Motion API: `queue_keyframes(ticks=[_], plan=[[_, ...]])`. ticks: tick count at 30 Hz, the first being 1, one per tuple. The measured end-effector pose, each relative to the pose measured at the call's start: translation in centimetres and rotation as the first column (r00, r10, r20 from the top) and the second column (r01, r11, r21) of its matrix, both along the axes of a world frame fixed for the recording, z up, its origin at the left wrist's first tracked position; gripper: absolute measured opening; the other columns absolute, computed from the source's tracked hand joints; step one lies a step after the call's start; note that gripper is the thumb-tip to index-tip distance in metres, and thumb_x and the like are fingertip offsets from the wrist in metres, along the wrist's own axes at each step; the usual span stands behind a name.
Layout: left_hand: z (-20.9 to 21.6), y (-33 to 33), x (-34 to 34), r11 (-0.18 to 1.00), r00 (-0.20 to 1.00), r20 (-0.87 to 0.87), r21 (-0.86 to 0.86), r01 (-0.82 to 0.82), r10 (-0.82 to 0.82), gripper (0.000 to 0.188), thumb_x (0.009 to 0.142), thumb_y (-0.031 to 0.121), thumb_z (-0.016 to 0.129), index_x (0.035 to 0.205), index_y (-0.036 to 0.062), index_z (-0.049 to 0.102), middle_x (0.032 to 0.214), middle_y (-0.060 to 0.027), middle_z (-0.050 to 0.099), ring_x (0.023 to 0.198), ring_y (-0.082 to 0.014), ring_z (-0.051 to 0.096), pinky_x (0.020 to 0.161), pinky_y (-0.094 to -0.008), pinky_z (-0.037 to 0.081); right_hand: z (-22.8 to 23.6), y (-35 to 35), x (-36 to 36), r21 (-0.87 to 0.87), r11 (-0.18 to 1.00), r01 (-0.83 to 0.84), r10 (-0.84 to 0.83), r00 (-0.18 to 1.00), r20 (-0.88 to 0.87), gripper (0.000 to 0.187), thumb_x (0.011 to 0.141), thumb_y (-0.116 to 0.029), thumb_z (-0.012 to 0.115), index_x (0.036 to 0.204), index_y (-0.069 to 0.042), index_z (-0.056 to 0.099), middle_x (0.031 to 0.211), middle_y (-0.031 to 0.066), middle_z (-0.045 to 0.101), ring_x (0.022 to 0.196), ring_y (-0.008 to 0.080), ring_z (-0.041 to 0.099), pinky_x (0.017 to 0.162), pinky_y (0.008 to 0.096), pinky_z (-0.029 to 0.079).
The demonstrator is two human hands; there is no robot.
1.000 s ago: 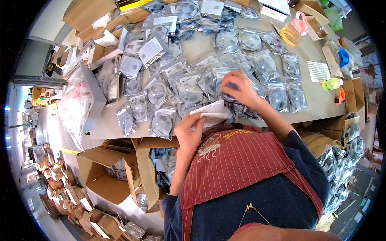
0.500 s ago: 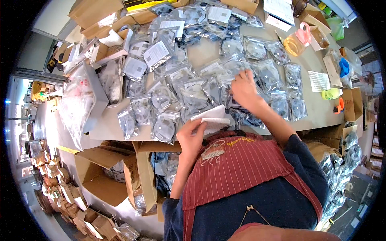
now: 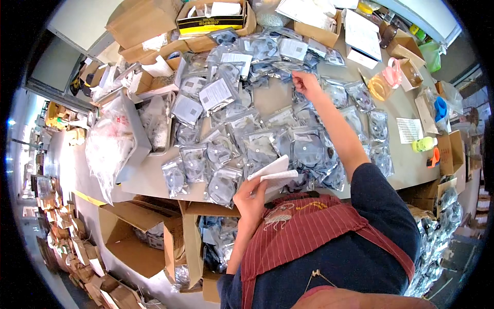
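My left hand [image 3: 250, 200], near the table's front edge, pinches a small sheaf of folded white papers [image 3: 275, 172] between thumb and fingers. Farther off, my right hand [image 3: 307, 85] is stretched out over the table with its fingers curled closed beside the back heap of clear zip bags [image 3: 265, 49]; what the fingertips hold, if anything, is too small to make out. Below my right forearm lies a zip bag with a round grey coiled part [image 3: 307, 149]. More such bags, one of them a coiled-part bag [image 3: 222, 188], spread to the left of the papers. Some bags carry a white printed sheet [image 3: 217, 96].
A grey bin [image 3: 135, 131] draped with clear plastic stands at the left. To the right are a jug with a pink lid [image 3: 382, 87], a yellow-green bottle [image 3: 424, 144] and an orange-handled tool [image 3: 434, 157]. An open carton [image 3: 128, 242] sits below the table edge.
My right hand has moved away from me, from the middle bags to the back heap. A coiled-part bag now shows near where it was. The left hand still holds the papers; the view has shifted.
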State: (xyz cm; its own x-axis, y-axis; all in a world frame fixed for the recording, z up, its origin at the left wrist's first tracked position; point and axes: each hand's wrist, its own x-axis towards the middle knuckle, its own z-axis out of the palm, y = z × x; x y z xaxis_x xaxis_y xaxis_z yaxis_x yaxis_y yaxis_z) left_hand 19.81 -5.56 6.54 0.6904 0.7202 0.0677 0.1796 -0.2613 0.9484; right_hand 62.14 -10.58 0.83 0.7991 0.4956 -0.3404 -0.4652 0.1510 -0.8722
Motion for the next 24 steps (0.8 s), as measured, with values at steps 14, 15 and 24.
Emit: queue_keyframes(ticks=[14,15,24], plan=[[-0.1,-0.9,0.0,0.982,0.982,-0.001,-0.012,0.191,-0.191,0.015,0.079,0.002,0.073,0.093,-0.0019,0.071,0.083,-0.0127,0.069,0.075,-0.0186,0.067,0.068,-0.0280,0.051,6.2,-17.7,-15.1,-0.444,0.727,-0.524,0.623,0.775,0.106,0.020,0.084,-0.023,0.065,0.072,-0.007,0.060,0.056,-0.0011,0.055,0.046,0.0056,0.048,0.041,0.0216,0.035],[0.2,-1.1,0.2,0.972,0.972,0.024,0.041,0.232,-0.233,0.015,0.079,0.002,0.073,0.093,-0.0019,0.071,0.083,-0.0129,0.069,0.075,-0.0192,0.068,0.068,-0.0280,0.051,6.1,-18.6,-15.6,-0.479,0.715,-0.509,0.626,0.771,0.115,0.020,0.085,-0.023,0.064,0.074,-0.007,0.061,0.056,-0.0012,0.056,0.046,0.0061,0.049,0.042,0.0218,0.036],[-0.3,-1.7,0.5,0.928,0.928,-0.029,0.020,0.373,-0.372,0.014,0.080,-0.003,0.071,0.094,-0.0028,0.071,0.087,-0.0100,0.071,0.079,-0.0153,0.065,0.071,-0.0271,0.050,9.9,-19.6,-16.6,-0.931,0.081,-0.355,0.876,0.470,-0.103,0.029,0.083,-0.027,0.062,0.067,-0.004,0.067,0.057,0.0079,0.064,0.056,0.0201,0.066,0.053,0.0342,0.051]])
